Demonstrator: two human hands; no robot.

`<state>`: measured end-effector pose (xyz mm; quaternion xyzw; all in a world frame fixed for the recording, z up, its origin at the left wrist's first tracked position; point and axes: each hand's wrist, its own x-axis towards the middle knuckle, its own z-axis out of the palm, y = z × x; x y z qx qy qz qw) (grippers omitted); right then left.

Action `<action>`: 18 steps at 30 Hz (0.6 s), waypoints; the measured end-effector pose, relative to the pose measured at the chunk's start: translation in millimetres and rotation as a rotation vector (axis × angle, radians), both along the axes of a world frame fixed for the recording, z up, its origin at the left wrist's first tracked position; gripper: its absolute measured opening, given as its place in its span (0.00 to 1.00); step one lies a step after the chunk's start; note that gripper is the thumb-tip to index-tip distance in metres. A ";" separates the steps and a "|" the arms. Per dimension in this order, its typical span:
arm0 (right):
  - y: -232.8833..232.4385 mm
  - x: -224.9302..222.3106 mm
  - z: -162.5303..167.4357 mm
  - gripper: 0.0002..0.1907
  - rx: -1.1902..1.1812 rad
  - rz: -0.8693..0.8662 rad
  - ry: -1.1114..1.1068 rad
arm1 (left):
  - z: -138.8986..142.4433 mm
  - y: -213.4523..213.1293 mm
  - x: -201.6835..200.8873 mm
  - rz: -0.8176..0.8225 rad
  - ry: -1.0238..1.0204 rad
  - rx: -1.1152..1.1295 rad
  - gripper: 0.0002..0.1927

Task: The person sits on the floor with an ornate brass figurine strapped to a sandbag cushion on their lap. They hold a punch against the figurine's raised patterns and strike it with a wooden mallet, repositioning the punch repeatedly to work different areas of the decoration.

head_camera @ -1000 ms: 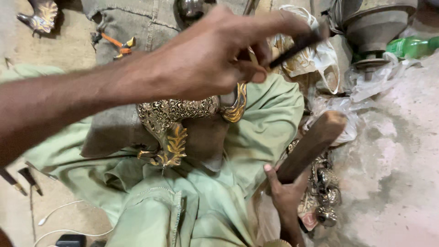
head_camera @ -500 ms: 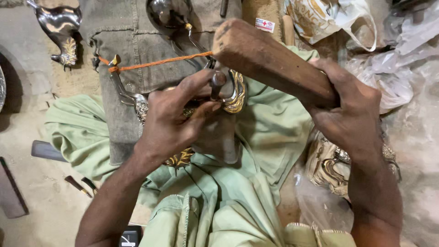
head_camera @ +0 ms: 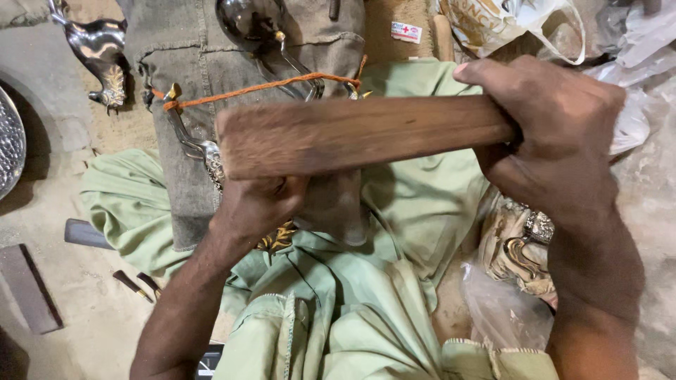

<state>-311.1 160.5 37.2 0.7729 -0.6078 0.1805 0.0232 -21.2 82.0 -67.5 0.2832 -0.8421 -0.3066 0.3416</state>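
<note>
Dusty floor under pale green cloth; right hand in a closed grip around a wooden mallet, held level above the left hand, whose closed grip pins ornate brass metalwork on grey padding to steady it

- I see a brown, dark-grained wooden block at centre.
- Pale green cloth toward six o'clock.
- Orange cord over grey-olive denim, eleven o'clock.
- Shiny silver bird figure, ten o'clock.

A wooden block is held across the frame's centre, above the left hand and left of the right hand.
</note>
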 end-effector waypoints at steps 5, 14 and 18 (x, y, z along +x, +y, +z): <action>0.7 7.5 9.9 0.32 -0.070 -0.002 0.214 | 5.0 1.7 -3.7 -0.014 0.035 0.115 0.08; 1.8 4.3 -6.8 0.23 -0.009 0.021 -0.010 | 7.7 -0.3 -4.6 0.005 0.096 0.029 0.12; -2.3 0.9 -9.2 0.23 -0.066 0.051 -0.053 | 7.2 0.4 -7.4 0.050 0.027 0.095 0.13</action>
